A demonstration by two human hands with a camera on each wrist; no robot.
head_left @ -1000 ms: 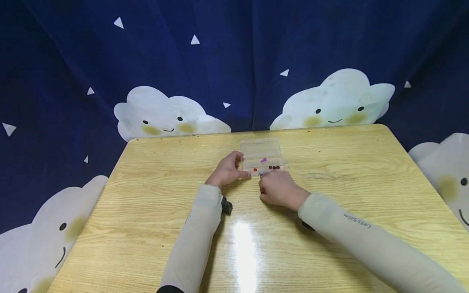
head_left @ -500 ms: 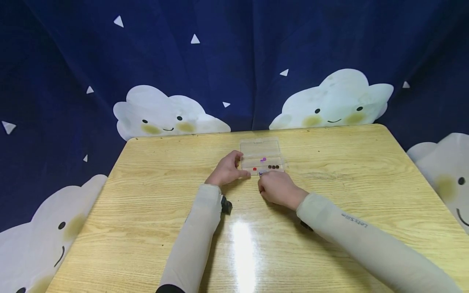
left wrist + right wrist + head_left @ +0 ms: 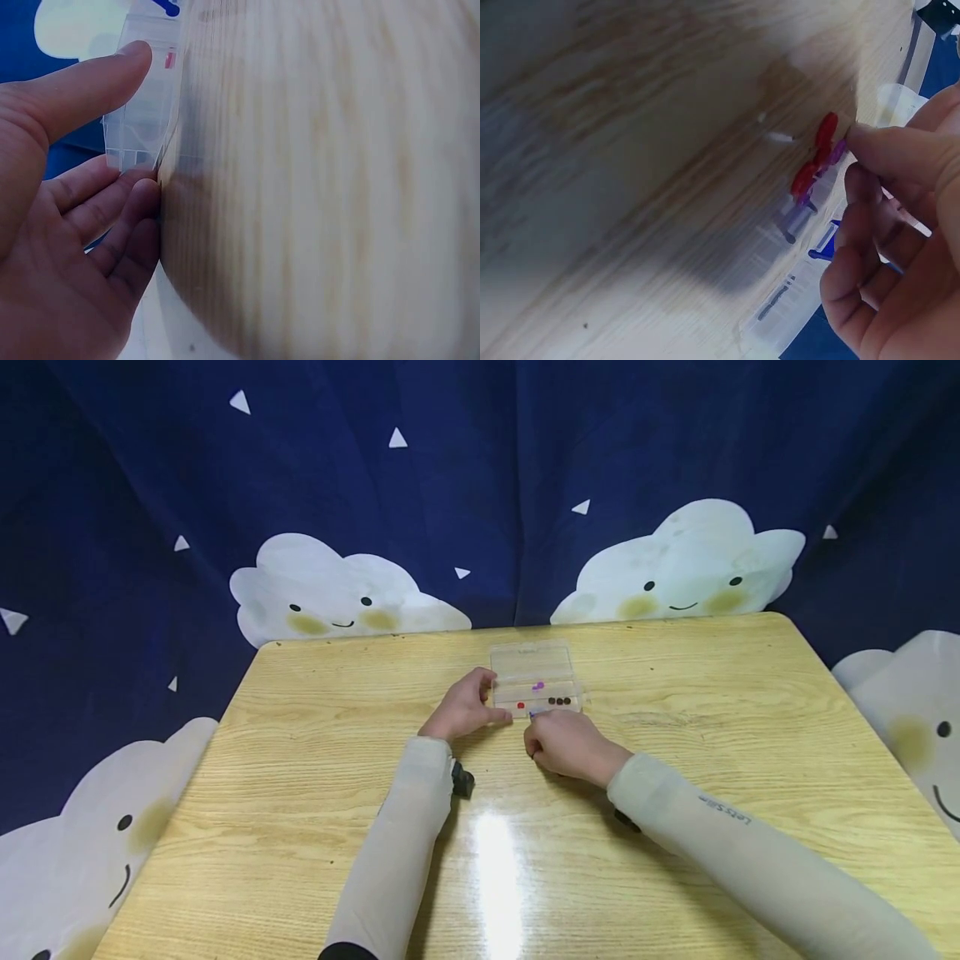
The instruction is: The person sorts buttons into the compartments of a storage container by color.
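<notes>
The desk (image 3: 262, 827) is carrying a clear box (image 3: 555, 687), far centre, lid raised. The left hand (image 3: 460, 706) is holding its left end, grip partly spread. The right hand (image 3: 567, 745) is curling at the near side (whether its grip is holding anything, I cannot tell). Purple (image 3: 537, 686), dark (image 3: 559, 701) and red pieces (image 3: 521, 705) are showing within the box's outline.

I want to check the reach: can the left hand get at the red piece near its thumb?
Probably yes: the left hand is at the clear box, whose lid is open, and the right hand leaves the red piece uncovered.
</notes>
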